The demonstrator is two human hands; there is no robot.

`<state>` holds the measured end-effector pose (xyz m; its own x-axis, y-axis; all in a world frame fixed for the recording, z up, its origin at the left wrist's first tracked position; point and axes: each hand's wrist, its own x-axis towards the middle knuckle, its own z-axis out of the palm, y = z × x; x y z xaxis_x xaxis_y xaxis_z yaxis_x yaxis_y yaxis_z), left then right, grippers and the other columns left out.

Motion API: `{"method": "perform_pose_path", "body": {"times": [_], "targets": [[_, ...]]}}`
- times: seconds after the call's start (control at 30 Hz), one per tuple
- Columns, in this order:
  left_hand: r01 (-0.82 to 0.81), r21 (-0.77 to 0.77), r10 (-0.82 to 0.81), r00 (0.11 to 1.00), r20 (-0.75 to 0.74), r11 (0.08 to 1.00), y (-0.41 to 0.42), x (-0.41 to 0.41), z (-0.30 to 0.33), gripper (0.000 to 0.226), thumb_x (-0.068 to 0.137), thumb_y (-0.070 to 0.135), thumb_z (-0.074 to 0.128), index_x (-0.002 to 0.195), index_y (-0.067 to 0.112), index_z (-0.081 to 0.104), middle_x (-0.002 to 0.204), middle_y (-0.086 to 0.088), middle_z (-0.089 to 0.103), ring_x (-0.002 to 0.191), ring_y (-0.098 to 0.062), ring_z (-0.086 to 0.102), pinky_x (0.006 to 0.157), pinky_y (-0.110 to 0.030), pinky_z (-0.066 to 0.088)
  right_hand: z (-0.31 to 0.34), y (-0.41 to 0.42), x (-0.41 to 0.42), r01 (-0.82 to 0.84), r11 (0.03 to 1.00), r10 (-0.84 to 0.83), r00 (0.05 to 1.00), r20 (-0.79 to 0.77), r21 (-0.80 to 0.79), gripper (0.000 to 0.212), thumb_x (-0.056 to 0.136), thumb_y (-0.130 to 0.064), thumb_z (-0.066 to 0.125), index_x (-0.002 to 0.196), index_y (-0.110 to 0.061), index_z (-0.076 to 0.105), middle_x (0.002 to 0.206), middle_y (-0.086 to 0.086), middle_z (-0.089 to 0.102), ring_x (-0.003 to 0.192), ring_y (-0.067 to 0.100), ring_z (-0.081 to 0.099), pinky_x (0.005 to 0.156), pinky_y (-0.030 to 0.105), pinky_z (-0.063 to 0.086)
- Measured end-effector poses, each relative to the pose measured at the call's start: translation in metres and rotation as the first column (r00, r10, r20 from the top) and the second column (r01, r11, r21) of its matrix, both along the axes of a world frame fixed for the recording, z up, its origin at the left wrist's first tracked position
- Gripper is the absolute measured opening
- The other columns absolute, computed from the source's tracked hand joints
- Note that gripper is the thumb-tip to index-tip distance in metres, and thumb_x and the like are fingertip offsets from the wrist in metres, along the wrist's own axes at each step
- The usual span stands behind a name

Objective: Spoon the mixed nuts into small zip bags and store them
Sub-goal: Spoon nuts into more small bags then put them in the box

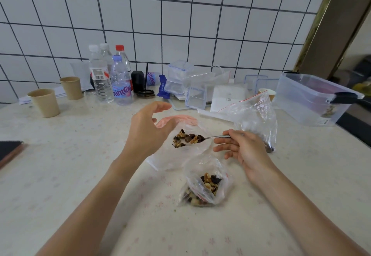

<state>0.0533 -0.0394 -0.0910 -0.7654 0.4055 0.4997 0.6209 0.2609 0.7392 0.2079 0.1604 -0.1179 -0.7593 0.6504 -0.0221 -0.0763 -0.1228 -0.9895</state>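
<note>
The right hand [244, 149] pinches the spoon [212, 137] by its handle, kept level so its heap of mixed nuts [189, 138] stays on while it reaches the mouth of a small zip bag [172, 155] lying mid-counter. The left hand [147, 129] curls at that bag's pink-edged mouth, probably propping it open, though blur hides whether its grip truly pinches the plastic. A filled bag [204, 185] rests nearer, out of the way; the supply bag [255, 115] stands right, within reach on the counter [80, 175].
</note>
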Motion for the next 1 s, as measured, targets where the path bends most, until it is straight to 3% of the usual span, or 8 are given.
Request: {"method": "perform_pose_path", "body": {"times": [0.13, 0.27, 0.37, 0.5, 0.6, 0.73, 0.9, 1.0], "targets": [[0.009, -0.006, -0.008, 0.999, 0.037, 1.000, 0.001, 0.011, 0.004, 0.026, 0.091, 0.032, 0.078, 0.115, 0.026, 0.069, 0.105, 0.019, 0.069, 0.098, 0.003, 0.064, 0.083, -0.018, 0.053, 0.007, -0.008, 0.007, -0.010, 1.000, 0.010, 1.000, 0.002, 0.002, 0.020, 0.107, -0.015, 0.048, 0.103, -0.001, 0.062, 0.089, 0.022, 0.078, 0.069, 0.032, 0.076, 0.045, 0.027, 0.049], [0.024, -0.119, -0.024, 1.000, 0.000, 0.993, -0.010, 0.032, -0.004, 0.008, 0.093, 0.036, 0.074, 0.095, 0.030, 0.069, 0.087, 0.017, 0.069, 0.080, 0.003, 0.064, 0.066, -0.007, 0.046, 0.024, -0.012, 0.021, -0.025, 1.000, 0.025, 1.000, -0.007, 0.016, 0.021, 0.107, -0.014, 0.049, 0.106, 0.002, 0.062, 0.090, 0.021, 0.078, 0.071, 0.032, 0.076, 0.047, 0.027, 0.050], [0.083, -0.222, -0.063, 0.993, 0.098, 0.971, -0.025, 0.054, -0.012, 0.024, 0.092, 0.058, 0.063, 0.088, 0.035, 0.068, 0.081, 0.016, 0.070, 0.074, 0.002, 0.066, 0.059, -0.010, 0.046, 0.038, -0.013, 0.040, -0.038, 0.999, 0.039, 0.999, -0.018, 0.038, 0.023, 0.107, -0.015, 0.048, 0.109, 0.003, 0.062, 0.093, 0.022, 0.078, 0.074, 0.034, 0.076, 0.051, 0.030, 0.049], [0.156, -0.261, -0.084, 0.960, 0.268, 0.953, -0.036, 0.087, -0.018, 0.048, 0.082, 0.078, 0.050, 0.087, 0.033, 0.067, 0.070, 0.011, 0.073, 0.056, -0.007, 0.071, 0.060, -0.026, 0.052, 0.045, -0.014, 0.070, -0.065, 0.997, 0.066, 0.998, -0.019, 0.033, 0.025, 0.107, -0.015, 0.049, 0.111, 0.006, 0.062, 0.095, 0.026, 0.076, 0.075, 0.036, 0.075, 0.050, 0.028, 0.049], [0.178, -0.284, -0.082, 0.944, 0.319, 0.942, -0.033, 0.100, -0.020, 0.045, 0.087, 0.073, 0.055, 0.087, 0.030, 0.067, 0.069, 0.015, 0.074, 0.053, -0.008, 0.071, 0.061, -0.026, 0.048, 0.042, -0.018, 0.089, -0.076, 0.997, 0.076, 0.997, -0.006, 0.016, 0.024, 0.106, -0.015, 0.050, 0.108, 0.004, 0.063, 0.094, 0.026, 0.076, 0.073, 0.036, 0.075, 0.048, 0.028, 0.049], [0.224, -0.243, -0.105, 0.901, 0.421, 0.944, -0.025, 0.102, -0.020, 0.027, 0.095, 0.046, 0.068, 0.089, 0.020, 0.070, 0.071, 0.005, 0.076, 0.058, -0.011, 0.074, 0.055, -0.019, 0.046, 0.027, -0.025, 0.103, -0.089, 0.996, 0.089, 0.996, 0.028, 0.027, 0.023, 0.107, -0.014, 0.049, 0.104, 0.004, 0.063, 0.092, 0.027, 0.076, 0.072, 0.038, 0.074, 0.048, 0.030, 0.047], [0.257, -0.114, -0.157, 0.827, 0.540, 0.960, -0.022, 0.099, -0.012, 0.021, 0.096, 0.032, 0.071, 0.092, 0.012, 0.072, 0.070, -0.002, 0.075, 0.058, -0.015, 0.071, 0.052, -0.023, 0.049, 0.013, -0.037, 0.106, -0.076, 0.969, 0.078, 0.997, -0.002, 0.235, 0.022, 0.107, -0.013, 0.050, 0.101, 0.003, 0.065, 0.086, 0.020, 0.078, 0.073, 0.036, 0.076, 0.054, 0.037, 0.049], [0.263, -0.135, -0.162, 0.847, 0.506, 0.955, -0.023, 0.098, -0.007, 0.020, 0.096, 0.032, 0.071, 0.093, 0.012, 0.072, 0.069, -0.005, 0.075, 0.057, -0.014, 0.070, 0.050, -0.022, 0.050, 0.008, -0.045, 0.108, -0.125, 0.827, 0.159, 0.987, -0.015, 0.548, 0.020, 0.107, -0.024, 0.054, 0.102, -0.014, 0.070, 0.091, 0.001, 0.080, 0.079, 0.031, 0.074, 0.062, 0.045, 0.053]]}}
